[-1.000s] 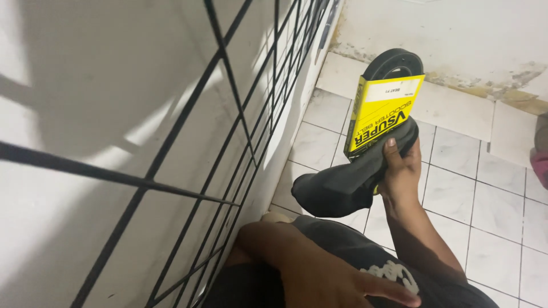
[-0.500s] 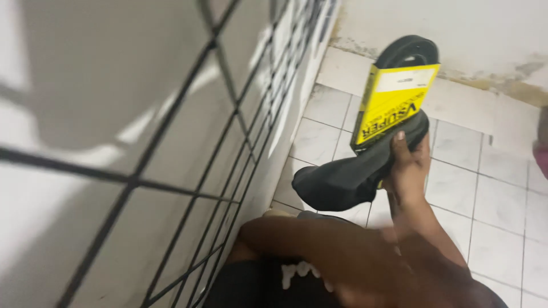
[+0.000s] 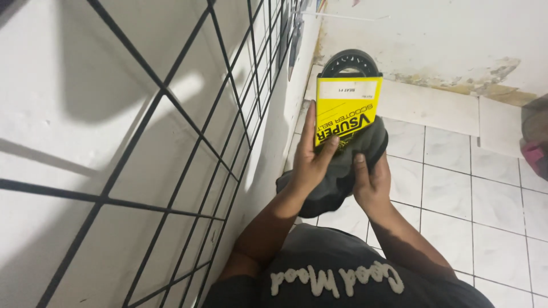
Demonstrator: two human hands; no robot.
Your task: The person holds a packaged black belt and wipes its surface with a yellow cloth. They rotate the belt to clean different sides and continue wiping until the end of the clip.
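I hold a black rubber belt wrapped in a yellow cardboard sleeve in front of me, over the tiled floor. A dark cloth is bunched around the belt's lower part. My left hand grips the sleeve's left side, thumb across its lower edge. My right hand clasps the cloth and the belt's lower end from the right. Only the belt's top curve shows above the sleeve.
A black wire grid hangs along the white wall on my left. White floor tiles spread to the right, up to a stained far wall. A pink and grey thing sits at the right edge.
My left hand has come up from my lap and taken hold of the yellow sleeve. The belt now stands more upright and closer to me, held by both hands.
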